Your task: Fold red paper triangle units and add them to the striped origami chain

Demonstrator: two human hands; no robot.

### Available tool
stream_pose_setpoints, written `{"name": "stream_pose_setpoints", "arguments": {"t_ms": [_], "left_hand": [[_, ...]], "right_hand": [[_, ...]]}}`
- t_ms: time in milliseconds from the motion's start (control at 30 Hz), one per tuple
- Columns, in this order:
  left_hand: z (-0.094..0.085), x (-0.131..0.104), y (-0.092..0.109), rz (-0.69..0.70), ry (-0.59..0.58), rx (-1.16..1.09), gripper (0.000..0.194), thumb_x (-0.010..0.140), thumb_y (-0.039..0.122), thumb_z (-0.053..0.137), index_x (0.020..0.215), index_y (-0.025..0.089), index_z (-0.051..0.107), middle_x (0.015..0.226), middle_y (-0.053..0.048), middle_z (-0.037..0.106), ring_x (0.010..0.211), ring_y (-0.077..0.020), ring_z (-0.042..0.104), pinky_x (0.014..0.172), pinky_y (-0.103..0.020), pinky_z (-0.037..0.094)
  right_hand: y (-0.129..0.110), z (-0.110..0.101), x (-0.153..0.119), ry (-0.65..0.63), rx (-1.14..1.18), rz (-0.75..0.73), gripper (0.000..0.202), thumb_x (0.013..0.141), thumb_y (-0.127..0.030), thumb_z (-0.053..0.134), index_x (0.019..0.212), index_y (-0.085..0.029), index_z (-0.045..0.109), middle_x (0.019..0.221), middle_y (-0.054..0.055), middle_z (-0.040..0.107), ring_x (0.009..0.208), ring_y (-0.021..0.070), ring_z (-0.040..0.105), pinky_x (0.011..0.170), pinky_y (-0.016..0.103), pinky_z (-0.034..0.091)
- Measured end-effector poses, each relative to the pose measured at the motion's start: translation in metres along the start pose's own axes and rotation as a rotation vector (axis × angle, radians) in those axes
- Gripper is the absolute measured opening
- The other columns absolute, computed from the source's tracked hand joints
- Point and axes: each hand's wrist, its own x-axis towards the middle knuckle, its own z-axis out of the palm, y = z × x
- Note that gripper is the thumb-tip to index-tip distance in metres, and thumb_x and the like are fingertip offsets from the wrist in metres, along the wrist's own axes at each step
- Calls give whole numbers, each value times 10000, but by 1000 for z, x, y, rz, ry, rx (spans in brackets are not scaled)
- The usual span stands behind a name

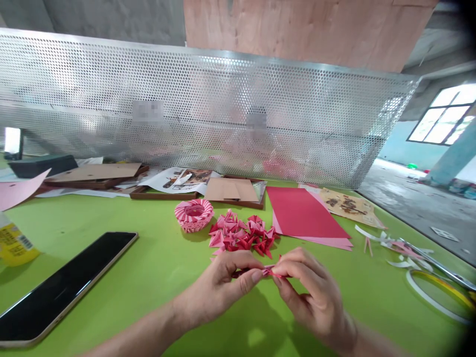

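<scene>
Small folded pink and red paper pieces (267,270) are pinched between my two hands, low in the middle of the view. My left hand (226,280) has its thumb and fingers closed on their left end, and my right hand (310,290) grips the right end with its fingertips. Parts of the pieces are hidden by my fingers. Just beyond my hands lies a loose pile of folded pink and red paper pieces (241,232). A round pink and white paper basket (194,215) stands to the left of the pile.
Red and pink sheets (307,210) lie behind at right. A phone (67,282) and a yellow-labelled bottle (17,243) are at left. Scissors (435,260), paper scraps and a tape roll (439,297) lie at right. Frames and boards (234,191) line a perforated metal screen (223,114).
</scene>
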Motion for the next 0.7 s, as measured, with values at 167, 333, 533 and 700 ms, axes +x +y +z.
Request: {"name": "stream_pose_setpoints", "arguments": {"t_ms": [167, 333, 533, 700], "left_hand": [[0, -1, 1, -1, 4, -16, 296, 839, 376, 467, 826, 117, 607, 674, 10, 438, 620, -118, 378, 552, -218, 297], [0, -2, 5, 38, -37, -25, 285, 843, 352, 467, 794, 114, 616, 661, 8, 444, 610, -113, 380, 549, -216, 298], [0, -2, 2, -10, 17, -103, 274, 828, 359, 504, 792, 124, 639, 637, 18, 451, 599, -105, 383, 542, -213, 300], [4, 2, -1, -32, 203, -412, 250, 767, 367, 601, 853, 146, 678, 620, 0, 564, 608, -115, 477, 595, -230, 382]], "right_hand": [[0, -2, 1, -29, 67, 15, 160, 825, -66, 530, 927, -182, 573, 806, 55, 569, 734, 187, 542, 625, 309, 448], [-1, -4, 7, -70, 278, 128, 175, 829, -84, 548, 919, -211, 628, 818, 40, 548, 733, 167, 560, 624, 274, 472], [-2, 1, 10, -25, 418, 239, 156, 817, -116, 593, 876, -242, 662, 816, 25, 570, 750, 166, 565, 642, 268, 482], [-3, -1, 18, -21, 435, 303, 165, 869, -169, 525, 941, -234, 658, 874, 36, 573, 817, 175, 538, 658, 273, 482]]}}
